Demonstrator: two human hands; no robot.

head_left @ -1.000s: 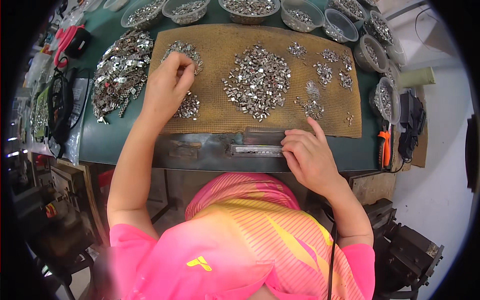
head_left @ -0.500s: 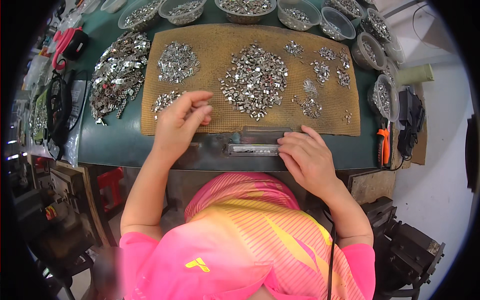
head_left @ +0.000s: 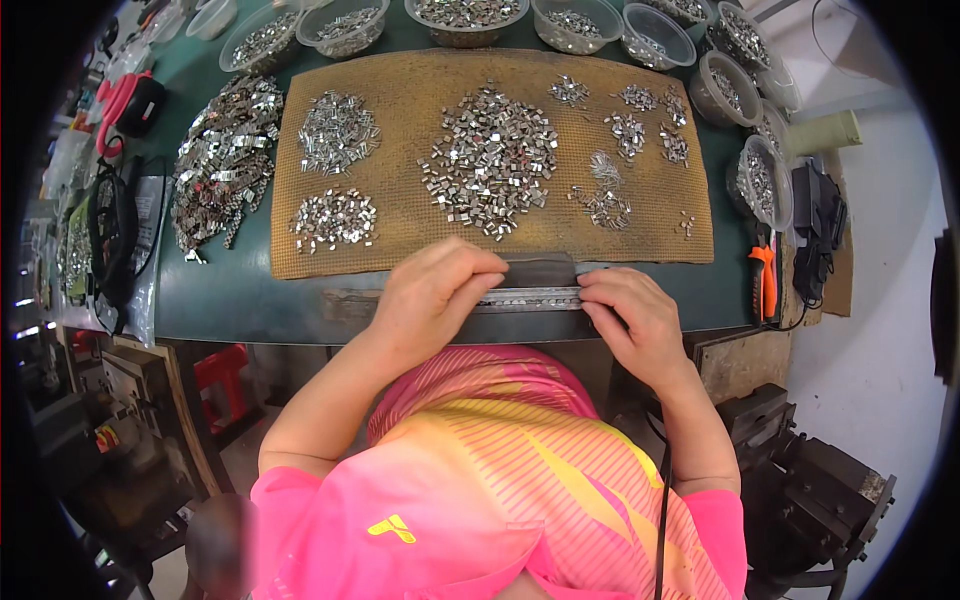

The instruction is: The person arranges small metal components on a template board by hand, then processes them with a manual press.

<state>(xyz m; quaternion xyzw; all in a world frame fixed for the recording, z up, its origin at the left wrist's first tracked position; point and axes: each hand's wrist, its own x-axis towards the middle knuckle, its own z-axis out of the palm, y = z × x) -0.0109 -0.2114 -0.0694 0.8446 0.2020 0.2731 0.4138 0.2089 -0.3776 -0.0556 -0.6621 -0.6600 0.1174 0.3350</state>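
At the near edge of the bench (head_left: 250, 300), your two hands meet over a narrow metal strip (head_left: 530, 298) that lies flat with its long axis running left to right, just in front of the woven brown mat (head_left: 400, 110). Your left hand (head_left: 440, 295) covers the strip's left end, fingers curled down and together on it; your right hand (head_left: 630, 315) pinches the right end, thumb and fingers closed on it. Between them a row of small silver pieces seems to sit along the strip, though they are too small to make out for certain. Both hands touch the strip, so neither is nearer than the other.

Beyond the strip, on the mat, the largest heap of silver clips (head_left: 490, 170) lies straight ahead, with two smaller heaps (head_left: 335, 215) off to your left and scattered little groups to the right. A long pile of bigger metal parts (head_left: 220, 160) rests on the green surface left of the mat. Clear bowls (head_left: 465, 15) of parts line the far rim, and an orange-handled tool (head_left: 765, 285) lies to the right. Nothing stands between your hands and the heaps.
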